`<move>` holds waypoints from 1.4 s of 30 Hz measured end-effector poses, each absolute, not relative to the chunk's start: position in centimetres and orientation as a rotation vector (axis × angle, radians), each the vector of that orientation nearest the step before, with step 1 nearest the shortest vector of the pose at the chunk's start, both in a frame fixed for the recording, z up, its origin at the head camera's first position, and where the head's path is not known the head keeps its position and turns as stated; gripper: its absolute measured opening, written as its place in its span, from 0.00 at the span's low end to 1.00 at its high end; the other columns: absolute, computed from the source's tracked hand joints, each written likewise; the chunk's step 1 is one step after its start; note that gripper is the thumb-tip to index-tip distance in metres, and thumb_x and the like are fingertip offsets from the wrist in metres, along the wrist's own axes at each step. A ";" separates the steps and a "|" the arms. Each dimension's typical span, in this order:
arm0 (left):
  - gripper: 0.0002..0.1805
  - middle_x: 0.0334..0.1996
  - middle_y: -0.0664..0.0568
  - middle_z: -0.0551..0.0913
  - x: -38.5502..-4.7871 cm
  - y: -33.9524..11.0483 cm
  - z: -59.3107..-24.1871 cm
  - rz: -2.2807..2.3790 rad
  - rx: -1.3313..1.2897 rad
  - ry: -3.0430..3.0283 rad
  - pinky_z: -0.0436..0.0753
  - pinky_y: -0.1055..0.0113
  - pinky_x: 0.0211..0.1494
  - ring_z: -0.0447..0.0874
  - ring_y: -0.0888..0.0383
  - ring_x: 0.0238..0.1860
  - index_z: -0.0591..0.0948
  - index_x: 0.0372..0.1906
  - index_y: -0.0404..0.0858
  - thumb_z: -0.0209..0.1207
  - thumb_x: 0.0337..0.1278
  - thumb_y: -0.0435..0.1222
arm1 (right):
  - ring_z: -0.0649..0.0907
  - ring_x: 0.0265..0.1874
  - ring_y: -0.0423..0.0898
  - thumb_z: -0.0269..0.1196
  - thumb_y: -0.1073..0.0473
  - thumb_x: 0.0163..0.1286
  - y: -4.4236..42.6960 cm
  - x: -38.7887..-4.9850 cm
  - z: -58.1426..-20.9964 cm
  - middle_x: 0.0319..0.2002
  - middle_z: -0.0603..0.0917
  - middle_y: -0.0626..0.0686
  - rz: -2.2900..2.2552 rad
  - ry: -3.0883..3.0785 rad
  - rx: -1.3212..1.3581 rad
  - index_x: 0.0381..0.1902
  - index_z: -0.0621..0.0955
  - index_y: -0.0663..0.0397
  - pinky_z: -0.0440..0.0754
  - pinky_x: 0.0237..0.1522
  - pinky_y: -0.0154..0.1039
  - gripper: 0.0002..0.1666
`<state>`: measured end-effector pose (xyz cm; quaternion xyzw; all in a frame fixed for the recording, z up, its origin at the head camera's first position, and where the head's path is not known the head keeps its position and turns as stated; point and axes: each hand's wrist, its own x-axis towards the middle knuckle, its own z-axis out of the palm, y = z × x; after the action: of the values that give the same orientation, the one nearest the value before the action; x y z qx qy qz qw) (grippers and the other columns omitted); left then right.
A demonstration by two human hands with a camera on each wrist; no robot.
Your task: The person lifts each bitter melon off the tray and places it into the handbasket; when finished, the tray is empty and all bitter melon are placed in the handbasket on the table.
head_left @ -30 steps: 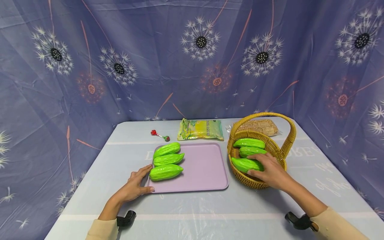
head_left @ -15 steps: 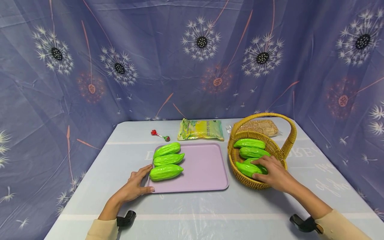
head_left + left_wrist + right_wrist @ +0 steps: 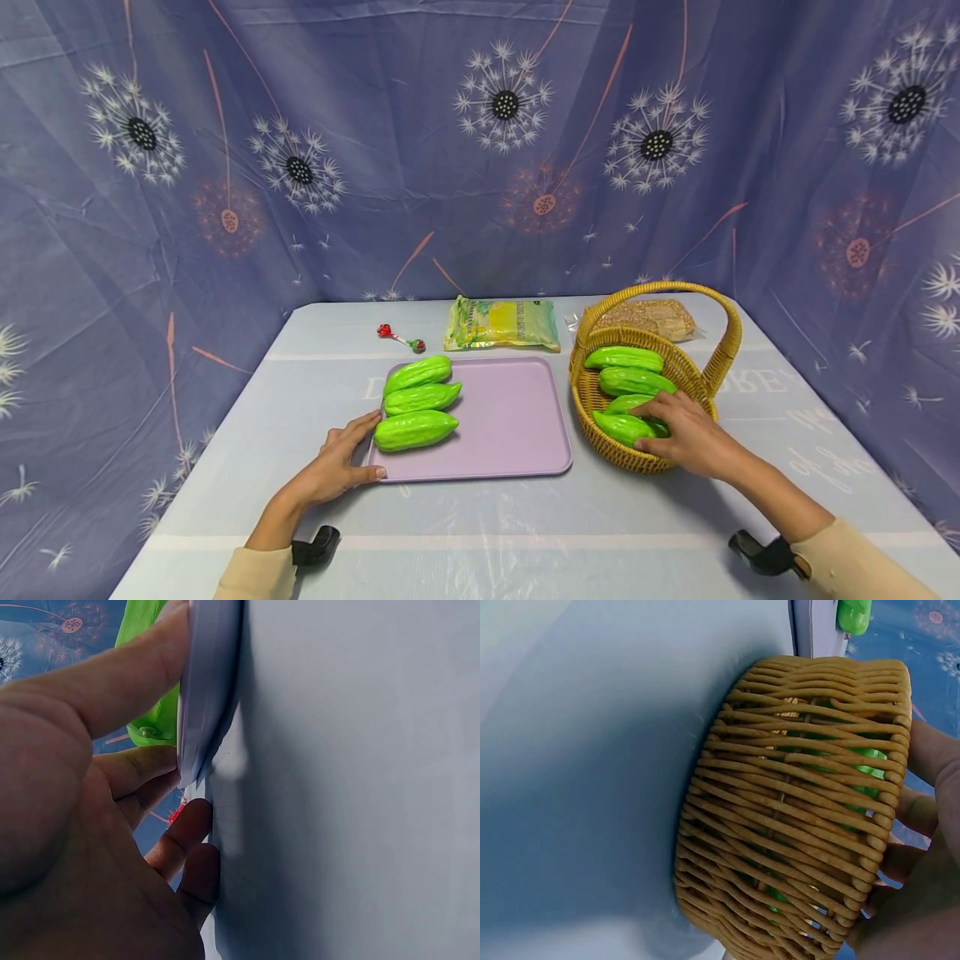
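Three green ridged gourds [image 3: 416, 431] lie side by side on the left part of a lilac tray [image 3: 513, 421]. My left hand [image 3: 333, 467] rests at the tray's front left corner, thumb and fingers touching its rim [image 3: 196, 697]. Several similar gourds are in a wicker basket [image 3: 615, 450] on the right. Inside it, my right hand [image 3: 693, 437] grips the nearest gourd [image 3: 621, 427] between thumb and fingers. In the right wrist view the basket wall [image 3: 787, 802] hides most of the fingers of my right hand [image 3: 922, 847].
Behind the tray lie a green and yellow packet [image 3: 501, 323] and a small red and green item [image 3: 401, 337]. A clear-wrapped brown pack [image 3: 648, 317] sits behind the basket, whose arched handle [image 3: 723, 354] rises above it. A patterned cloth [image 3: 420, 167] hangs beyond the table.
The right hand has shifted slightly right within the basket, and the nearest gourd has moved right and towards the front. Another gourd now shows behind it. The left hand stays put.
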<state>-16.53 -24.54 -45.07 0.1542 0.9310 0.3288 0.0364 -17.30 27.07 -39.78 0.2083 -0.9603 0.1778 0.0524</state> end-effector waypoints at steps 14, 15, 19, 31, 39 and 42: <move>0.46 0.71 0.45 0.60 -16.6 -24.6 -45.3 1.019 0.482 2.857 0.60 0.57 0.51 0.60 0.49 0.53 0.63 0.70 0.37 0.69 0.44 0.47 | 0.76 0.42 0.50 0.71 0.52 0.52 27.1 -18.3 -39.8 0.41 0.80 0.49 0.470 -3.010 0.678 0.46 0.83 0.51 0.70 0.40 0.50 0.22; 0.46 0.71 0.45 0.60 -16.6 -24.6 -45.2 1.018 0.481 2.857 0.60 0.57 0.51 0.60 0.50 0.53 0.63 0.70 0.37 0.69 0.44 0.47 | 0.76 0.42 0.50 0.71 0.52 0.52 27.2 -18.3 -39.9 0.41 0.80 0.49 0.468 -3.015 0.680 0.46 0.83 0.51 0.70 0.40 0.50 0.22; 0.47 0.71 0.45 0.60 -16.6 -24.6 -45.2 1.013 0.478 2.859 0.61 0.57 0.51 0.60 0.50 0.53 0.63 0.70 0.37 0.69 0.44 0.48 | 0.76 0.42 0.49 0.71 0.51 0.52 27.2 -18.5 -39.9 0.41 0.80 0.49 0.461 -3.024 0.693 0.46 0.83 0.50 0.71 0.39 0.48 0.22; 0.46 0.71 0.44 0.60 -16.6 -24.6 -45.0 1.015 0.490 2.862 0.61 0.58 0.51 0.60 0.49 0.53 0.63 0.70 0.36 0.69 0.45 0.47 | 0.76 0.40 0.47 0.71 0.51 0.53 27.3 -18.8 -40.0 0.38 0.80 0.47 0.437 -3.045 0.723 0.45 0.83 0.51 0.68 0.37 0.41 0.22; 0.46 0.71 0.46 0.60 -16.6 -24.6 -45.1 1.025 0.475 2.848 0.60 0.57 0.51 0.59 0.50 0.53 0.63 0.70 0.37 0.69 0.45 0.47 | 0.75 0.39 0.45 0.71 0.51 0.53 27.4 -18.9 -39.8 0.38 0.79 0.46 0.437 -3.054 0.751 0.46 0.83 0.51 0.67 0.37 0.40 0.22; 0.46 0.71 0.46 0.60 -16.6 -24.6 -45.2 1.020 0.474 2.852 0.60 0.57 0.51 0.59 0.50 0.53 0.63 0.70 0.37 0.69 0.45 0.47 | 0.74 0.38 0.44 0.70 0.50 0.53 27.5 -18.9 -39.7 0.37 0.79 0.45 0.444 -3.061 0.762 0.46 0.83 0.51 0.66 0.37 0.39 0.22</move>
<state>-16.63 -24.62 -45.18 0.1547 0.9296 0.3325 0.0380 -18.89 27.47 -39.69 0.2392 -0.9607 0.1392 -0.0221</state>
